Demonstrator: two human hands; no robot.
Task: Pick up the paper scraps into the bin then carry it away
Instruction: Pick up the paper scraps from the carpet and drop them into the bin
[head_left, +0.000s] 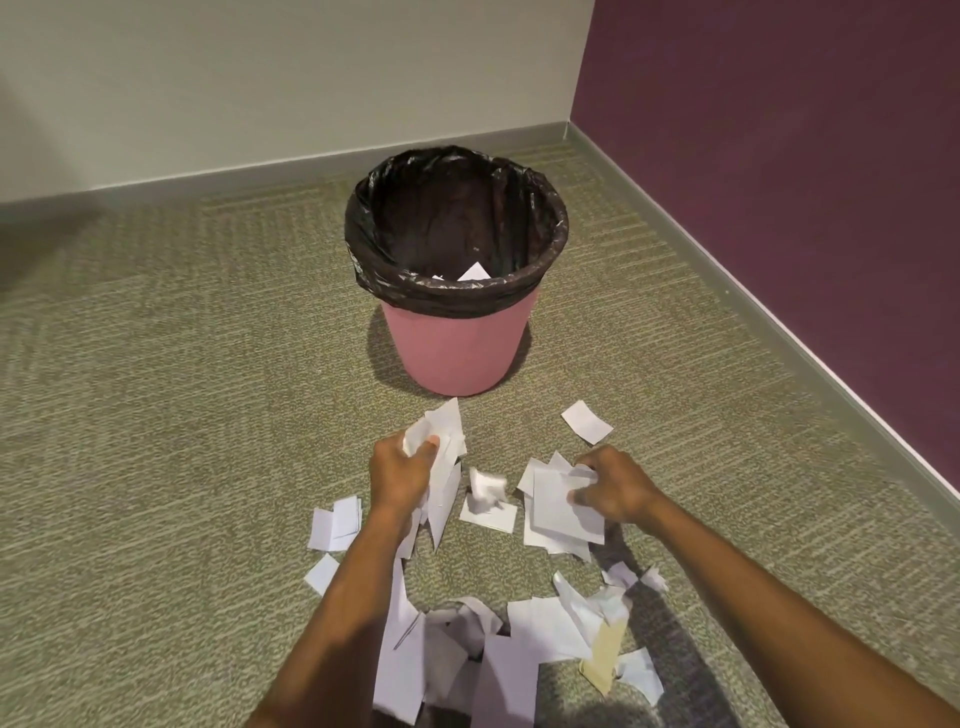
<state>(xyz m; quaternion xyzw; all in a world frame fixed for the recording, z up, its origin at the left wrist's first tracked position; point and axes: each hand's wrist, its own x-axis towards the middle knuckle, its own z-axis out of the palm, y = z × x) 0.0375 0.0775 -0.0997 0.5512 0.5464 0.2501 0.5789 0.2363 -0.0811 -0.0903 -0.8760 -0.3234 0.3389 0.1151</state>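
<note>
Floor scraps (498, 654), both grips clutching paper, bin (457, 348) beyond

Room corner, as we record it from above. Floor: carpet (156, 395) in muted olive-beige, low pile, woven with fine pale ribbing that runs in differing directions from one square section to the next; we read it as carpet tiles. Far wall (291, 78): plain off-white, unmarked. Right-hand wall (810, 171): deep plum purple, matte. The two meet in a vertical corner at upper right. Skirting board (691, 249): grey, running along the foot of both walls and turning at the corner. Light: soft, even, from overhead; we note a dim shaded patch at the far left edge of the carpet.
</note>
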